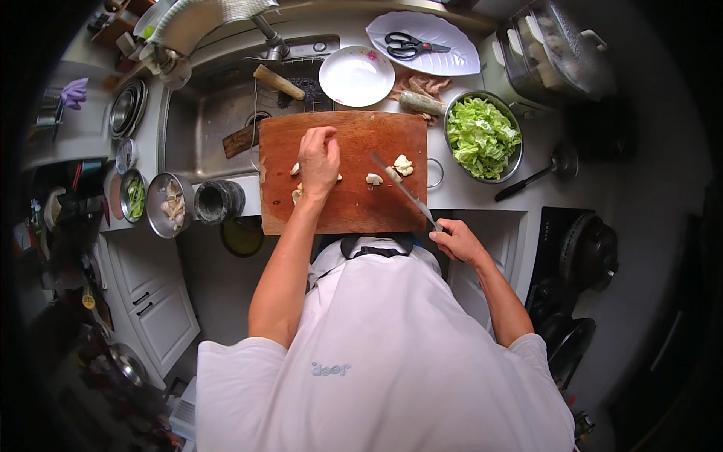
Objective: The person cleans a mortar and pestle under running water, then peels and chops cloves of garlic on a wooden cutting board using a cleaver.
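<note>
My right hand (460, 240) grips a kitchen knife (415, 202) by its handle. The blade slants up and left over the right part of a wooden cutting board (350, 212). Beside the blade lie pieces of garlic (374, 179), and a small pile of crushed garlic (403, 165) sits near the board's right edge. Above the left half of the board is my left hand (319, 161), back upward and fingers curled; whether anything is in them is hidden. Several whitish garlic cloves (295, 169) lie around and partly beneath that hand.
A steel bowl of chopped lettuce (483, 138) stands right of the board, with a ladle (536, 172) below it. Beyond are a white plate (357, 76) and scissors (415, 46) on a leaf-shaped dish. Leftward are the sink (197, 130), a stone mortar (219, 201) and a garlic bowl (161, 220).
</note>
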Demonstrator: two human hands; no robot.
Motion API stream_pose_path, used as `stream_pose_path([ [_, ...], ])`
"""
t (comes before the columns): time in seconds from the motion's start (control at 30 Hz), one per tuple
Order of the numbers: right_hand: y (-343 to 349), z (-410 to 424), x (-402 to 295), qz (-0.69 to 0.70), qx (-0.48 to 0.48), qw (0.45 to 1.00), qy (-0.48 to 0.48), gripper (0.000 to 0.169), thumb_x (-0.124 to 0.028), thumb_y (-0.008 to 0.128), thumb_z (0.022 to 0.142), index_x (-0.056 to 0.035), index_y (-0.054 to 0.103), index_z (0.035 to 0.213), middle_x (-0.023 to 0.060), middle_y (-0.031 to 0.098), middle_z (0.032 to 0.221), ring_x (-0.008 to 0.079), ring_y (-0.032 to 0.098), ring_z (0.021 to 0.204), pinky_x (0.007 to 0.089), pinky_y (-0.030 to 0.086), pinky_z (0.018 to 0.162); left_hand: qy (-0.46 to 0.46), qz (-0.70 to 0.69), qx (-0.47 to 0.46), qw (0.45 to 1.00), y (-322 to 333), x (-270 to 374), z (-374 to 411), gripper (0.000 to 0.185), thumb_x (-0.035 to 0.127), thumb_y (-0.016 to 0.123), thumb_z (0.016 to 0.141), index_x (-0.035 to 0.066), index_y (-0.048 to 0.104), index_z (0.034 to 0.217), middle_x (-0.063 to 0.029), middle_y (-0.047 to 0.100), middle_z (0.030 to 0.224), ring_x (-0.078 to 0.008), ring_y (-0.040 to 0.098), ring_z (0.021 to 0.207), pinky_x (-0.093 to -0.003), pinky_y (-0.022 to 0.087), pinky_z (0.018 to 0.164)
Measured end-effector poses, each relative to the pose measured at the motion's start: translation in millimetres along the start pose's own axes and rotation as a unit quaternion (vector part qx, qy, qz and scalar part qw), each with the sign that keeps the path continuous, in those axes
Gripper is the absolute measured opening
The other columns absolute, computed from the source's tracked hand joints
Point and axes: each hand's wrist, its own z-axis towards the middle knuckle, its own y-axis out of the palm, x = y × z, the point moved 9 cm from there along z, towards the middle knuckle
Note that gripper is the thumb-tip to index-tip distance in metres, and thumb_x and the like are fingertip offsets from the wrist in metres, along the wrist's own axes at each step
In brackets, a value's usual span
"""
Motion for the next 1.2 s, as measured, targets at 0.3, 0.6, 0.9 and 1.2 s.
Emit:
stream_pose_path([
  [0.3, 28.9, -8.1, 20.2, 0.173, -0.121, 0.97, 0.122, 0.03, -0.028, 0.059, 0.093, -0.01, 0.048, 0.072, -0.0017, 0.044, 0.051, 0.0065, 0.039, 0.037, 0.0225, 0.03, 0.034, -0.019, 0.148, -0.15, 0.977, 25.6, -37.2, -74.3, 0.018, -0.001, 0.068, 0.076, 0.001, 0.065, 0.093, -0.0178, 0.056, 0.098, -0.0377, 0.058, 0.095, -0.0446, 0.049, 0.083],
  [0.6, 29.0, -9.2, 27.1, 0.23, -0.104, 0.96, 0.118, 0.031, -0.03, 0.057, 0.095, -0.0102, 0.047, 0.074, -0.001, 0.044, 0.051, 0.0072, 0.038, 0.036, 0.0227, 0.029, 0.034, -0.054, 0.038, -0.188, 0.98, 55.2, -21.8, -97.2, 0.02, 0.003, 0.071, 0.075, 0.001, 0.062, 0.093, -0.0178, 0.056, 0.095, -0.0387, 0.061, 0.088, -0.0453, 0.05, 0.078],
  [0.9, 13.1, -13.2, 31.3, 0.183, -0.069, 0.978, 0.07, 0.031, -0.029, 0.059, 0.094, -0.0107, 0.046, 0.072, -0.0012, 0.044, 0.052, 0.0077, 0.04, 0.037, 0.0235, 0.031, 0.035, -0.027, 0.056, -0.164, 0.985, 73.5, -4.6, -94.3, 0.022, 0.005, 0.075, 0.074, 0.002, 0.059, 0.089, -0.0172, 0.056, 0.094, -0.0395, 0.059, 0.088, -0.0464, 0.049, 0.075],
  [1.2, 7.0, -12.1, 33.5, -0.064, 0.004, 0.997, -0.053, 0.035, -0.034, 0.06, 0.093, -0.0057, 0.051, 0.073, 0.0049, 0.049, 0.053, 0.0166, 0.05, 0.043, 0.0324, 0.038, 0.043, -0.033, 0.04, -0.205, 0.977, 57.8, -14.6, -97.2, 0.023, 0.005, 0.077, 0.075, 0.001, 0.064, 0.093, -0.0168, 0.06, 0.093, -0.0354, 0.062, 0.085, -0.0416, 0.051, 0.073],
])
